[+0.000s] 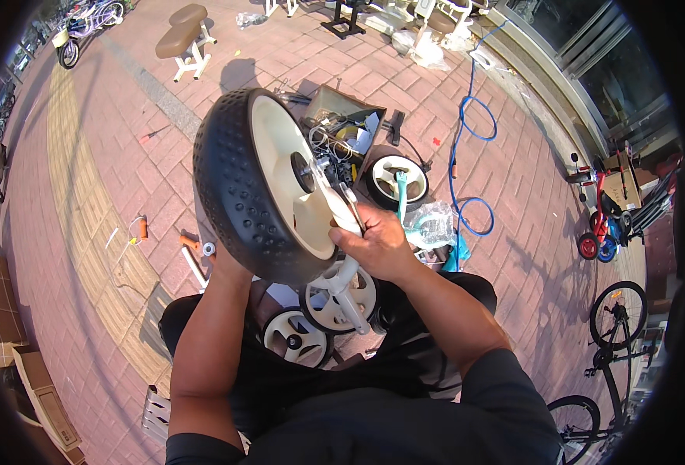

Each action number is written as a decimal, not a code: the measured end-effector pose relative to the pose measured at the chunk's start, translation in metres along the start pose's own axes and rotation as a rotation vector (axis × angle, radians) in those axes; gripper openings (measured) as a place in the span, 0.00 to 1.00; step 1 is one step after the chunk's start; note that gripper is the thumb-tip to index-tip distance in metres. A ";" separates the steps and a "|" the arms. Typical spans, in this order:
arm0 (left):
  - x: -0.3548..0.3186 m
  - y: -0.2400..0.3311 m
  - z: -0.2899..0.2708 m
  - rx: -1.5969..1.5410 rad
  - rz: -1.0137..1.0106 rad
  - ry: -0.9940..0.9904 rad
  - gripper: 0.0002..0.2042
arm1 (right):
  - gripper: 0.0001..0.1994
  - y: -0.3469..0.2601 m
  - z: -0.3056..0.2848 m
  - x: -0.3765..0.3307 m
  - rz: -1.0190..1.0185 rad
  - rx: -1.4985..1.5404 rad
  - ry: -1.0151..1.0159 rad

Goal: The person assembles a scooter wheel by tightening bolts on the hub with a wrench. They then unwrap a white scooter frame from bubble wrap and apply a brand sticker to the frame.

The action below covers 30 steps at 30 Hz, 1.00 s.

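Note:
I hold up a large black studded wheel (238, 182) with a cream hub (288, 174). My left hand (224, 267) grips the tyre from below and is mostly hidden behind it. My right hand (375, 240) is closed on a cream frame bar (338, 205) that runs to the wheel's axle (305, 170). Below my hands, two smaller cream wheels (334, 298) (296, 337) with black tyres sit by my lap.
On the brick paving lie an open box of parts (346, 124), another small wheel (396, 182), a clear plastic bag (431, 225) and a blue hose (466, 124). Padded stools (183, 35) stand far left. Small bikes (606, 225) and a bicycle (614, 333) stand right.

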<state>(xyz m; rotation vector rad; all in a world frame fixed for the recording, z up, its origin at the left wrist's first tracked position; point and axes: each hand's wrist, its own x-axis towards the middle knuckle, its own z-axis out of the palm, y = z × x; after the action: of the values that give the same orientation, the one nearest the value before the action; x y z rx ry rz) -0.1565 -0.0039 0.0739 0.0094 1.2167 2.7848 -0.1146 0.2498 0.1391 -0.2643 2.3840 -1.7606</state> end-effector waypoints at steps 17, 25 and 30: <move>-0.001 0.008 0.011 0.513 0.298 -0.081 0.18 | 0.13 -0.012 0.005 -0.001 0.017 0.084 0.023; -0.008 -0.011 -0.012 0.009 0.094 -0.030 0.22 | 0.14 -0.006 0.006 0.001 -0.011 0.073 0.020; -0.006 -0.011 -0.015 0.077 0.113 -0.044 0.22 | 0.12 -0.010 0.007 -0.001 0.051 0.085 -0.005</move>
<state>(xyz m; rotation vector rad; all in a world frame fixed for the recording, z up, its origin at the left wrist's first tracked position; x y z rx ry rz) -0.1502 -0.0079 0.0553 0.1490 1.3525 2.8136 -0.1117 0.2406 0.1462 -0.1953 2.2851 -1.8302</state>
